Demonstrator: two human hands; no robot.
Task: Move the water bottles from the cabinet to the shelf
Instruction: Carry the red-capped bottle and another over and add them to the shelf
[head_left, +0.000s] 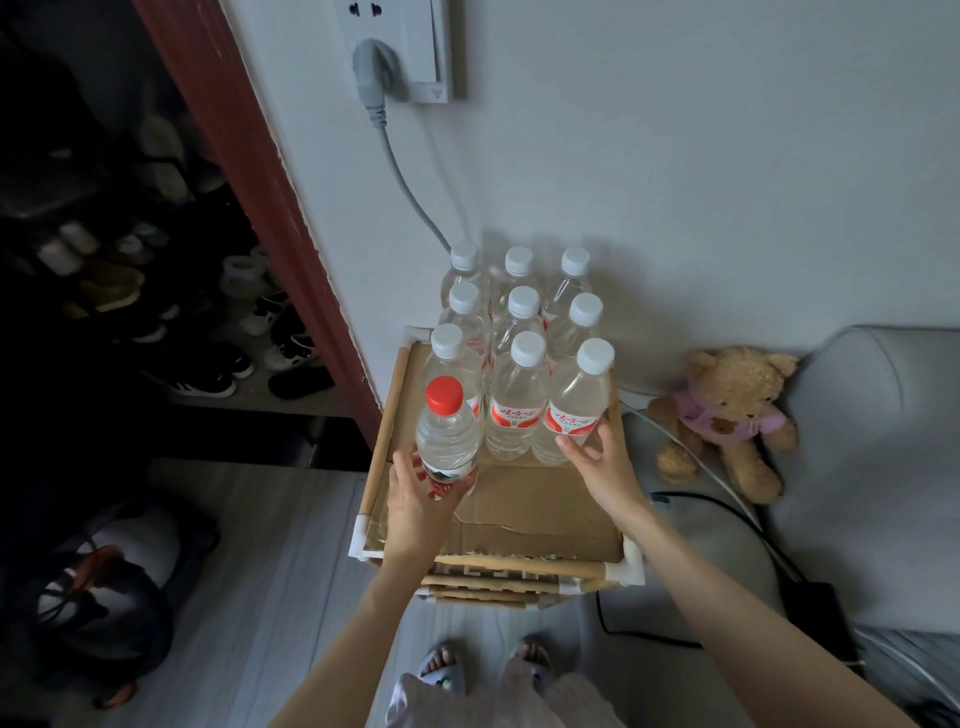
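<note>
Nine clear white-capped water bottles (519, 364) already stand on the bamboo shelf (524, 512). The left hand (415, 493) grips a red-capped clear bottle (447, 439) at its front-left; the right hand (597, 462) spreads, fingertips touching a front bottle. Whether more remain cannot be told.

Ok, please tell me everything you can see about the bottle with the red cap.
The red-capped bottle is clear ribbed plastic, seemingly full of water, with a red screw cap and a partly hidden red and white label low on its body. It stands about upright at the front left of the shelf top, on its cardboard liner, just in front of the white-capped bottles. The left hand grips its lower part with fingers curled around it. The right hand does not touch it.
</note>
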